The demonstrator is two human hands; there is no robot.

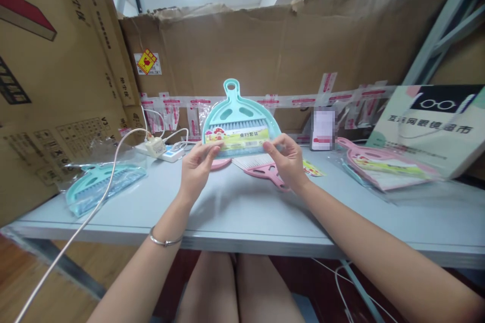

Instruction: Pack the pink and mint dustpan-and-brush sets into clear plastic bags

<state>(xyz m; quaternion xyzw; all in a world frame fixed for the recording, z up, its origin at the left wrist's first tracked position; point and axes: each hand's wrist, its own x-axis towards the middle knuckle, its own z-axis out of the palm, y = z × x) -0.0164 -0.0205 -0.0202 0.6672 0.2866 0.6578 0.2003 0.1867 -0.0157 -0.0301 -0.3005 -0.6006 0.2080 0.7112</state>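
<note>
I hold a turquoise mini dustpan upright above the grey table, handle loop pointing up, a brush nested in it. A yellow-green paper label runs across its lower edge. My left hand pinches the label's left end and my right hand pinches its right end; both are closed on it. A silver bracelet sits on my left wrist.
A bagged turquoise dustpan set lies at the table's left. A pink dustpan and white brush lie behind my hands. Bagged pink sets and a paper bag are at right. A power strip with white cable and cardboard walls surround.
</note>
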